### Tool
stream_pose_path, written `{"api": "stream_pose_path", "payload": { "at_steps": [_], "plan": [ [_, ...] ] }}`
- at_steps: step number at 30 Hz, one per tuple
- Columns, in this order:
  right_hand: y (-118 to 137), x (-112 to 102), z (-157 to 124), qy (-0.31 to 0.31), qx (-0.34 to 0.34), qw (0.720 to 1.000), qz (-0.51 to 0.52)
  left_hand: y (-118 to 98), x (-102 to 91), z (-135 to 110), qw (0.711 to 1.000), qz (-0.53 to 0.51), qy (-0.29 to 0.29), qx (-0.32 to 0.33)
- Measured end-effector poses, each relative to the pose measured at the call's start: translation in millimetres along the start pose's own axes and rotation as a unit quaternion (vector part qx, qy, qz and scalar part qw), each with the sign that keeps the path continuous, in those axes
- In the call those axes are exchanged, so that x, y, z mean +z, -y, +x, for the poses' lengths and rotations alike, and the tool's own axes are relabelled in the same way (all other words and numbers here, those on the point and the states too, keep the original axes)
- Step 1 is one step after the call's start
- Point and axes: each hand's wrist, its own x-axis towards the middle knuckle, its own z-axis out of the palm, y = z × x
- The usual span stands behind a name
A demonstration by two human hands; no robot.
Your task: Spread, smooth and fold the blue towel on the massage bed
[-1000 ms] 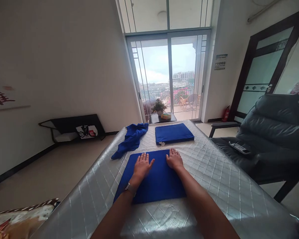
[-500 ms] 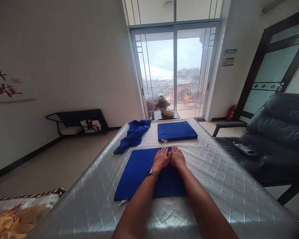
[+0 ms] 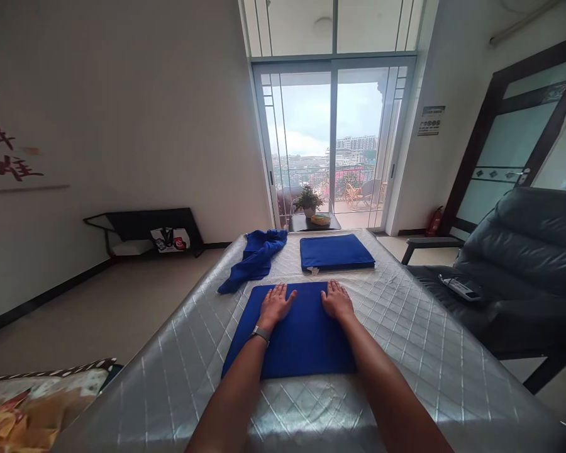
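Observation:
Flat on the far left part of a folded blue cloth (image 3: 302,340) rests my left hand (image 3: 277,304), fingers outstretched and thumb apart; a watch (image 3: 261,333) is on that wrist. My right hand (image 3: 338,299) lies flat near the cloth's far right corner, its fingers stretched forward. Neither hand grips anything. Behind the cloth sits a second blue piece (image 3: 337,251), folded into a neat rectangle with a small white tag at its front edge. To its left a crumpled blue cloth (image 3: 257,259) lies loosely.
A silver quilted cover (image 3: 405,352) lies under the cloths. On the right stands a dark armchair (image 3: 523,264) holding a white remote-like device (image 3: 461,287). Beyond the far edge is a small table with a potted plant (image 3: 309,200). Yellow fabric (image 3: 23,421) shows at lower left.
My left hand has slid left across the folded cloth, away from my right hand. My right hand stays near the far right corner. The view has tilted slightly upward.

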Motion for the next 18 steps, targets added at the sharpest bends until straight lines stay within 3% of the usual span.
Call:
{"api": "stream_pose_path", "payload": {
  "at_steps": [9,18],
  "plan": [
    [-1,1,1,0.004,-0.003,1.0,-0.006,59,-7.0,-4,0.998,0.017,-0.021,-0.065],
    [0,-1,-1,-0.001,-0.006,1.0,-0.017,69,-7.9,-7,0.996,0.017,-0.034,-0.077]
  ]
}}
